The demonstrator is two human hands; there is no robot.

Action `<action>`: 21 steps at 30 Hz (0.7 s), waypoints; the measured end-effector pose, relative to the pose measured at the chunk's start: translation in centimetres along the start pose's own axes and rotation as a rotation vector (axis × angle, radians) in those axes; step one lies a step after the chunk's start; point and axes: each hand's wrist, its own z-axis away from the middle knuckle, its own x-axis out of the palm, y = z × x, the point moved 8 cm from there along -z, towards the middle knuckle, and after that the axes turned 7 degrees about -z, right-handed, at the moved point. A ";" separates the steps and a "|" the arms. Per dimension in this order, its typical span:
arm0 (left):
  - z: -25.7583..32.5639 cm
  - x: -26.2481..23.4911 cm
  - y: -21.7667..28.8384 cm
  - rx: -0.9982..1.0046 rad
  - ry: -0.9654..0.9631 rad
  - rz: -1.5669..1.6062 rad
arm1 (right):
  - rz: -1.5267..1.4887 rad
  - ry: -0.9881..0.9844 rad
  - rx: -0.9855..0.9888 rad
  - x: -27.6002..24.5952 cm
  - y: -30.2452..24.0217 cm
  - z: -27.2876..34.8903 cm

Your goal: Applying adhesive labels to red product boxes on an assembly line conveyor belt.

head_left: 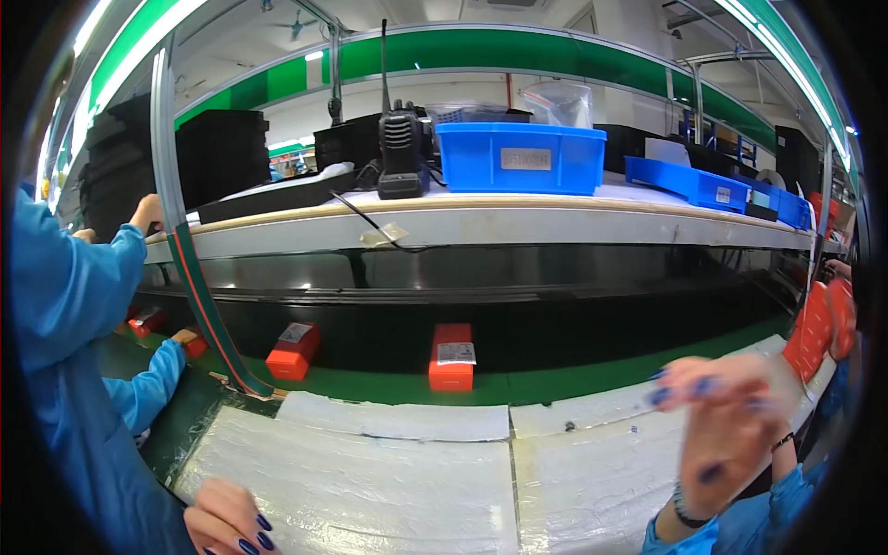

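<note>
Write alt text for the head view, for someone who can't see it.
A person's blurred right hand is raised over a white work surface, the left hand curled at lower left. Beyond, red boxes sit on a green belt; a shelf above holds a two-way radio and blue bins, and a co-worker in blue is at left.

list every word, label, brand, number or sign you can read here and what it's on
Nothing here reads clearly enough to quote.
Large blue bin: pale front label, one line of characters, too blurred.
Low blue bin to its right: small white label, too small.
Middle red box: white label, print too small.
Red box to its left: white label, print too small.
</note>
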 end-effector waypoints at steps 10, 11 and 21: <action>-12.7 13.7 1.3 -0.053 -0.421 0.808 | 0.326 0.447 -0.335 -5.7 -9.8 1.2; -11.6 14.1 2.2 -0.047 -0.421 0.802 | 0.328 0.441 -0.344 -5.7 -10.3 1.1; -6.1 18.0 0.1 -0.598 -0.681 0.504 | 0.391 0.447 -0.286 -7.2 -10.5 2.8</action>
